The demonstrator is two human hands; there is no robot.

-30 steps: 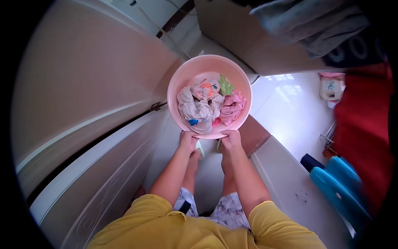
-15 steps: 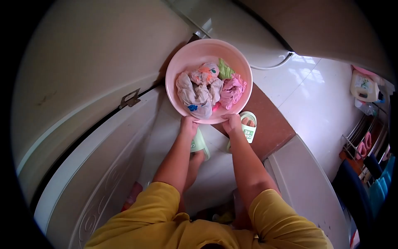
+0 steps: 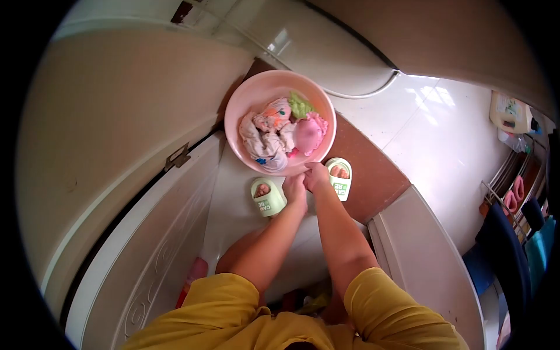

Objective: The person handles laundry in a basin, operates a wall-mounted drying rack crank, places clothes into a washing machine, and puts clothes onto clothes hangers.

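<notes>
A round pink basin (image 3: 233,125) holds several crumpled cloths: a greyish-white one (image 3: 254,140), one with an orange and green print (image 3: 274,115), a green one (image 3: 301,105) and a pink one (image 3: 309,135). Both hands are at the basin's near rim, close together. My left hand (image 3: 295,188) is at the rim with its fingers mostly hidden; whether it grips is unclear. My right hand (image 3: 317,176) is closed on the rim just beside it.
Green slippers (image 3: 268,198) are on my feet below the basin. An open door (image 3: 157,233) stands left, a white panel (image 3: 426,251) right. Beyond are a detergent jug (image 3: 510,112), a metal rack (image 3: 493,195) with pink slippers, and dark blue cloth (image 3: 504,251).
The basin has shifted slightly left in view, and my hands have come closer together at its near rim. My feet have moved apart, and the view has turned towards the detergent jug and rack.
</notes>
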